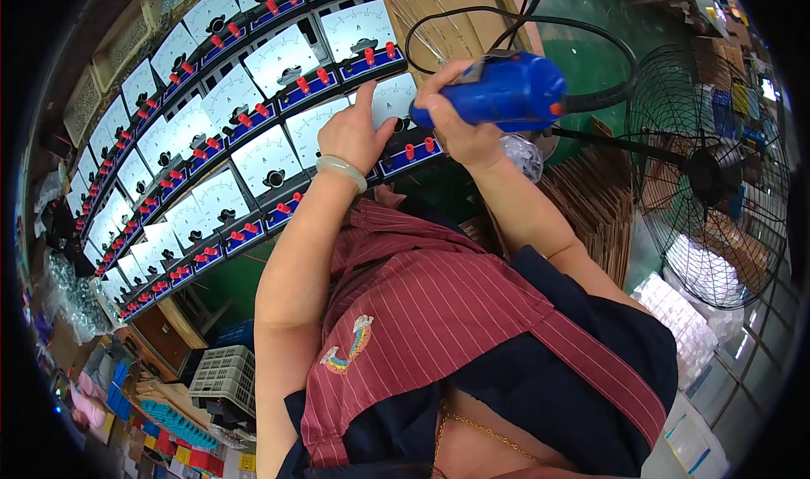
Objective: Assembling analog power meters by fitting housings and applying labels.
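- The blue power screwdriver (498,92) sat in the right hand (460,129), fingers clenched round its barrel, its black cable (591,40) looping up and away behind it.
- Its tip was hidden behind the hand, aimed at the white-faced panel meter (396,103) at the near end of the rows.
- The left hand (354,133) lay on that meter, index finger stretched up along its face, grasping nothing.
- Judged from this, keeping the tool square to the screw and the meter pinned flat would have served best; a tilted bit could slip and scar the dial.
- More meters with red terminals (253,82) filled the table to the left; a floor fan (709,175) stood well apart at right.
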`<action>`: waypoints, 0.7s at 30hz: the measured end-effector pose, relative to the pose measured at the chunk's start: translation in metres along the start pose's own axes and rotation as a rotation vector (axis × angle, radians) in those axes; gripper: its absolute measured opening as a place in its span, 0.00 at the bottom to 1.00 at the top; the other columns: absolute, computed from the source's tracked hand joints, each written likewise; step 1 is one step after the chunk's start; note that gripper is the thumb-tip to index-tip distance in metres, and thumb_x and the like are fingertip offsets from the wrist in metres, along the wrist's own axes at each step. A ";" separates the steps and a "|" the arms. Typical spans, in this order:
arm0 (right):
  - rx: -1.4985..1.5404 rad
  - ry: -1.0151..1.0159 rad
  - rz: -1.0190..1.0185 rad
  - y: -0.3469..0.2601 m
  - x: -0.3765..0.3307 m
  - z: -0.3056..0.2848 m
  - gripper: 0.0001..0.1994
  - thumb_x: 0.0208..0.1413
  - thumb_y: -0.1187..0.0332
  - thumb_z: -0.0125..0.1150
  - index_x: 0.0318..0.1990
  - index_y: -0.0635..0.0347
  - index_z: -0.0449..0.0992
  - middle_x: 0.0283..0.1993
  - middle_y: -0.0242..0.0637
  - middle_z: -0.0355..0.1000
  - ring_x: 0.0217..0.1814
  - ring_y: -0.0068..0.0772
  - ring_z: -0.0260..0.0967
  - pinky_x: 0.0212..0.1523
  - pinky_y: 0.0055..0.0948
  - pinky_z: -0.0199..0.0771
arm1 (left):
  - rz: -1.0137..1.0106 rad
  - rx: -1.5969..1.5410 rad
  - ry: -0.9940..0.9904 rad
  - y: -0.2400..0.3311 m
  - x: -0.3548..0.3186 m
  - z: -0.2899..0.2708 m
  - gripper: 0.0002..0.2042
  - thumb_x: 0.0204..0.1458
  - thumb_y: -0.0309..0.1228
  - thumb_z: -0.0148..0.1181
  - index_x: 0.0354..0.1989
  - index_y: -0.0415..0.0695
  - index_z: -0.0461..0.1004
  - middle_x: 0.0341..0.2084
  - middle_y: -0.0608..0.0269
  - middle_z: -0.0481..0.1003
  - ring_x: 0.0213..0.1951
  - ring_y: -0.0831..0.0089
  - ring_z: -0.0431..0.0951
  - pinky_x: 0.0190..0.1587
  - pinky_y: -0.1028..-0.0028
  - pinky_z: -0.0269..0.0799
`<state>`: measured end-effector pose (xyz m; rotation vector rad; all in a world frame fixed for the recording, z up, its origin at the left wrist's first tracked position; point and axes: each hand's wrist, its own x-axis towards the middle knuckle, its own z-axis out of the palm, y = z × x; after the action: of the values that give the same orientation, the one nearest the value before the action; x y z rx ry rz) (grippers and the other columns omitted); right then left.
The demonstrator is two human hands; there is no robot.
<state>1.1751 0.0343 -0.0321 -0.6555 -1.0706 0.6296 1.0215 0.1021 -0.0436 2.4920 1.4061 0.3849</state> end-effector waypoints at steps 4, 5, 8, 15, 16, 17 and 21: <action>-0.508 -0.281 -0.089 -0.005 -0.006 -0.001 0.13 0.47 0.74 0.61 0.40 0.61 0.68 0.34 0.35 0.71 0.33 0.30 0.70 0.40 0.30 0.71 | -0.003 0.026 -0.018 0.002 -0.006 0.000 0.31 0.46 0.42 0.62 0.58 0.49 0.59 0.27 0.53 0.78 0.31 0.53 0.78 0.32 0.60 0.73; -0.463 -0.246 -0.103 -0.006 -0.008 0.000 0.12 0.44 0.70 0.64 0.38 0.60 0.73 0.36 0.33 0.71 0.30 0.32 0.71 0.37 0.30 0.72 | -0.016 0.027 -0.022 0.003 -0.008 0.000 0.31 0.46 0.42 0.62 0.58 0.49 0.59 0.27 0.52 0.78 0.31 0.53 0.78 0.32 0.60 0.73; -0.240 -0.066 0.067 -0.014 -0.005 0.001 0.12 0.46 0.73 0.62 0.40 0.61 0.72 0.37 0.32 0.71 0.33 0.27 0.70 0.39 0.27 0.70 | -0.015 -0.004 -0.020 0.004 -0.006 -0.004 0.32 0.45 0.44 0.63 0.58 0.48 0.59 0.27 0.48 0.77 0.32 0.51 0.78 0.33 0.60 0.73; 0.282 0.111 -0.056 -0.056 -0.001 0.002 0.19 0.49 0.79 0.56 0.49 0.65 0.60 0.32 0.40 0.70 0.33 0.31 0.69 0.42 0.33 0.71 | -0.361 -1.590 0.067 -0.007 -0.026 -0.012 0.10 0.58 0.29 0.47 0.46 0.40 0.66 0.18 0.69 0.66 0.18 0.77 0.61 0.22 0.77 0.62; 0.299 0.090 -0.078 -0.061 -0.002 0.003 0.19 0.49 0.79 0.56 0.49 0.65 0.60 0.32 0.40 0.70 0.34 0.31 0.69 0.43 0.34 0.71 | -0.481 -1.719 -0.004 0.000 -0.034 -0.019 0.10 0.58 0.28 0.46 0.45 0.39 0.66 0.20 0.67 0.67 0.21 0.76 0.63 0.24 0.78 0.63; 0.318 0.064 -0.098 -0.065 -0.003 0.004 0.19 0.49 0.78 0.56 0.49 0.65 0.60 0.31 0.41 0.70 0.34 0.32 0.69 0.43 0.36 0.70 | -0.607 -1.845 -0.073 0.004 -0.044 -0.024 0.09 0.58 0.27 0.44 0.45 0.37 0.67 0.23 0.65 0.69 0.23 0.76 0.65 0.25 0.79 0.63; 0.343 0.027 -0.101 -0.073 -0.008 0.010 0.19 0.49 0.77 0.57 0.49 0.65 0.60 0.31 0.41 0.69 0.34 0.32 0.68 0.44 0.37 0.69 | -0.462 -1.905 -0.273 0.002 -0.064 -0.017 0.09 0.60 0.24 0.41 0.44 0.36 0.67 0.28 0.60 0.73 0.26 0.76 0.68 0.28 0.80 0.65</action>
<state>1.1733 -0.0174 0.0207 -0.3097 -0.9360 0.6940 0.9851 0.0477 -0.0334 0.6109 0.6584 0.7143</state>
